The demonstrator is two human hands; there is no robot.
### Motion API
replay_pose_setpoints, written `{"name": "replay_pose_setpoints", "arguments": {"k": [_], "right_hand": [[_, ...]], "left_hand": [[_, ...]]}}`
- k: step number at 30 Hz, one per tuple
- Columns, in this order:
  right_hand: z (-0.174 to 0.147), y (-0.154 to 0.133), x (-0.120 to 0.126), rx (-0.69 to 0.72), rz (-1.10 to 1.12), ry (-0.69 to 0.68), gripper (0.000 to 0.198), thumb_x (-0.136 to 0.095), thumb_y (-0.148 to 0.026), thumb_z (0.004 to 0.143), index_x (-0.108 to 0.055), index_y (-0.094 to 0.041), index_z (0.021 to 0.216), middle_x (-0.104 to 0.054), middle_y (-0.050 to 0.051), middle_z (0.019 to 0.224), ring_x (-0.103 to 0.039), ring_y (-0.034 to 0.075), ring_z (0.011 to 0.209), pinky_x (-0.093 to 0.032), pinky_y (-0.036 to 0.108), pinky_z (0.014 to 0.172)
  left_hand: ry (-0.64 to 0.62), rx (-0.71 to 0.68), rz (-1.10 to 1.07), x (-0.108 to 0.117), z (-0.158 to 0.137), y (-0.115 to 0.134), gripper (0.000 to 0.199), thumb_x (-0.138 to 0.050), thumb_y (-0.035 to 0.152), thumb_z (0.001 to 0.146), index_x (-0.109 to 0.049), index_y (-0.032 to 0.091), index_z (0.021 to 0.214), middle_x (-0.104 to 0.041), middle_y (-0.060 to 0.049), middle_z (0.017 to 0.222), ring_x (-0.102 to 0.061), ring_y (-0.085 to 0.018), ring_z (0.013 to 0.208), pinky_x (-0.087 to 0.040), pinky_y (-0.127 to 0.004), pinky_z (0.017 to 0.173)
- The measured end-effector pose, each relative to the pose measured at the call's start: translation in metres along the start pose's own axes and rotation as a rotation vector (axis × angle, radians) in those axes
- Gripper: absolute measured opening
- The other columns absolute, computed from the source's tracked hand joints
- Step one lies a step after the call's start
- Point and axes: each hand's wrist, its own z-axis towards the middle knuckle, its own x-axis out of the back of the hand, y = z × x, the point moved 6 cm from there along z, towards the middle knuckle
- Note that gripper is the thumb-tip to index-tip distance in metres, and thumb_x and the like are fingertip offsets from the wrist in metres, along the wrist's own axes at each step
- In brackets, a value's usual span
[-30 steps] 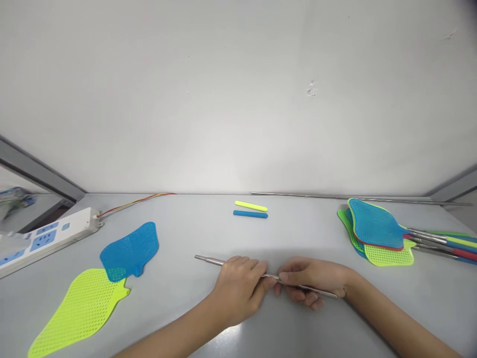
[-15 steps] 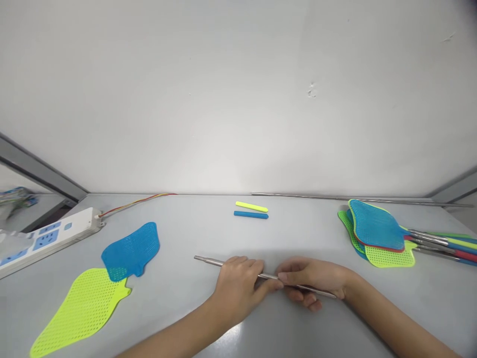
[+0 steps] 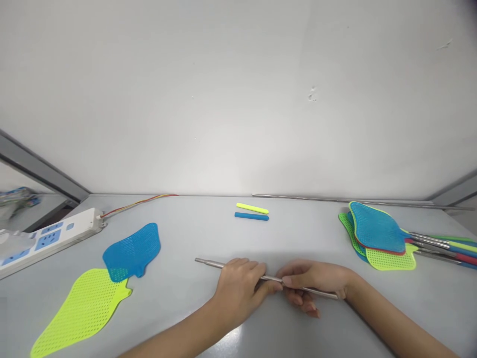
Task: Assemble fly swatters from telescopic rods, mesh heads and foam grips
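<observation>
A thin metal telescopic rod (image 3: 209, 262) lies slanted across both my hands, low over the table. My left hand (image 3: 240, 286) is wrapped over its middle, palm down. My right hand (image 3: 311, 281) pinches it a little farther right, thumb on top and fingers curled beneath. The two thumbs are close together on the rod, whose right end shows beyond my right fingers. Beyond my hands lie two slim plastic handle sleeves, one yellow (image 3: 252, 208) and one blue (image 3: 251, 216). Left of me are a blue fly swatter head (image 3: 132, 251) and a yellow one (image 3: 80, 313), overlapping slightly.
On the right rests a pile of fly swatters (image 3: 378, 228) with metal shafts and coloured handles. A long thin rod (image 3: 316, 199) runs along the wall's foot. At the left edge sits a white power strip (image 3: 70, 231) with a wire (image 3: 137, 202) leading off it.
Little differs. Both hands keep hold of the rod in nearly the same place, and my right fingers shift slightly beneath it.
</observation>
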Motion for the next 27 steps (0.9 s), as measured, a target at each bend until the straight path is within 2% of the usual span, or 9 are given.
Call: {"name": "replay_pose_setpoints", "arguments": {"k": [7, 13, 20, 27], "right_hand": [[-0.0007, -0.001, 0.0016, 0.016, -0.034, 0.047, 0.024, -0.049, -0.035, 0.074, -0.047, -0.011, 0.071, -0.045, -0.002, 0.057, -0.041, 0.004, 0.04, -0.034, 0.016, 0.037], [-0.0026, -0.0045, -0.0005, 0.039, -0.082, 0.054, 0.026, -0.048, -0.035, 0.076, -0.049, -0.01, 0.069, -0.044, -0.002, 0.057, -0.038, 0.003, 0.039, -0.032, 0.016, 0.037], [-0.0015, -0.0035, -0.0002, 0.045, -0.086, 0.076, 0.026, -0.048, -0.035, 0.076, -0.048, -0.01, 0.067, -0.044, -0.001, 0.058, -0.04, 0.003, 0.04, -0.031, 0.016, 0.035], [-0.0021, -0.0052, -0.0022, 0.056, -0.079, 0.068, 0.025, -0.049, -0.033, 0.075, -0.048, -0.01, 0.066, -0.044, -0.001, 0.057, -0.04, 0.003, 0.04, -0.031, 0.016, 0.036]], "left_hand": [[-0.002, -0.002, 0.004, -0.0003, -0.0015, -0.0002, 0.041, -0.03, 0.048, 0.079, -0.044, 0.018, 0.055, -0.053, 0.003, 0.052, -0.048, -0.011, 0.049, -0.024, -0.023, 0.048], [0.018, -0.04, 0.014, -0.0008, -0.0054, 0.0025, 0.031, -0.027, 0.042, 0.082, -0.05, 0.024, 0.072, -0.056, 0.004, 0.057, -0.051, -0.012, 0.054, -0.026, -0.023, 0.051], [-0.02, -0.084, 0.013, -0.0014, -0.0053, 0.0044, 0.029, -0.028, 0.036, 0.083, -0.046, 0.022, 0.065, -0.055, 0.004, 0.056, -0.051, -0.011, 0.053, -0.025, -0.023, 0.049], [-0.032, -0.069, -0.004, -0.005, -0.0061, 0.0016, 0.027, -0.027, 0.036, 0.083, -0.044, 0.021, 0.068, -0.056, 0.004, 0.06, -0.05, -0.012, 0.055, -0.027, -0.024, 0.051]]}}
